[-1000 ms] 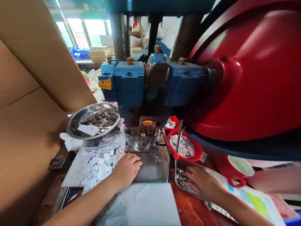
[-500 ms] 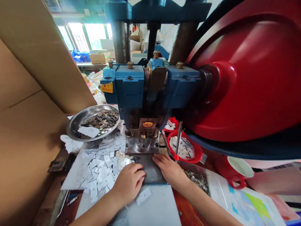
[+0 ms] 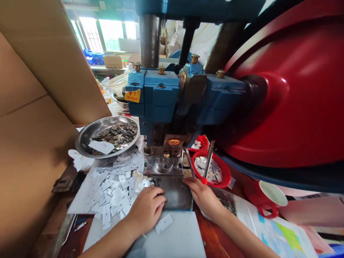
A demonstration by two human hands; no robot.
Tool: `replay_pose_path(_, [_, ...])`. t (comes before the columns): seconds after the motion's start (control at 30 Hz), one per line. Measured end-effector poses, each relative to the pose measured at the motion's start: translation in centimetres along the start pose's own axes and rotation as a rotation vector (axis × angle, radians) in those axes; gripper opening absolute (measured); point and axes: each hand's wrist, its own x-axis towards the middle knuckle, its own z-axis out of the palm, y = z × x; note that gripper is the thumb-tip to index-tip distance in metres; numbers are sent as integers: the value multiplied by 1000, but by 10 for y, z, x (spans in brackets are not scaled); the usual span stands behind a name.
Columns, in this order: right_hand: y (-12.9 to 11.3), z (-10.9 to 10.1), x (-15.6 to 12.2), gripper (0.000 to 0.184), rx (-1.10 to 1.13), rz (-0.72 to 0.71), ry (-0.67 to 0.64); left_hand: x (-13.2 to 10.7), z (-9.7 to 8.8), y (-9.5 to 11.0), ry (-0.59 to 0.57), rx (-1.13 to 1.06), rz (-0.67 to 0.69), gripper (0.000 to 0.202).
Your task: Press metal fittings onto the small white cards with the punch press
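My left hand (image 3: 147, 209) rests at the left edge of a dark metal plate (image 3: 176, 191) in front of a blue press (image 3: 161, 96). Its fingers are curled together, and whatever is under them is hidden. At the plate's right edge lies my right hand (image 3: 205, 199), its fingers stretched forward and no part visible in them. Beyond the plate sits the press's steel die (image 3: 164, 165). Flat metal pieces with small holes (image 3: 118, 193) are heaped left of my left hand. A single metal strip (image 3: 164, 223) lies on the pale board (image 3: 176, 240) nearer to me.
A steel bowl (image 3: 80, 141) of dark metal parts stands at the left. Right of the die are a red basket (image 3: 228, 175) of pieces and a metal lever (image 3: 209, 161). A large red flywheel (image 3: 303, 89) fills the right; a red mug (image 3: 266, 197) stands below.
My right hand has slid a little rightward to the plate's edge. The left hand stays almost still. The camera view has shifted slightly.
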Motion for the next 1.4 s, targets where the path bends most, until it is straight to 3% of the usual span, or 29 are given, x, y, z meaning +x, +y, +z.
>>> replay_pose_path(0.23, [5, 12, -4, 53, -100, -212, -90, 1, 0, 0, 13, -11, -10, 22])
replay_pose_path(0.53, [4, 10, -2, 44, -241, -257, -22, -1, 3, -4, -7, -35, 8, 19])
replay_pose_path(0.87, [-7, 9, 17, 25, -423, -305, -106, 0, 3, -3, -33, -23, 8, 17])
replay_pose_path(1.07, [-3, 10, 23, 29, -338, -263, 2, -1, 3, -3, -30, -35, -8, 16])
replay_pose_path(1.23, [0, 10, 48, 30, -240, -143, 149, 0, 4, -4, -26, -41, -10, 16])
replay_pose_path(1.4, [4, 18, 63, 29, -239, -194, 178, 1, 5, -5, -13, -51, -6, 15])
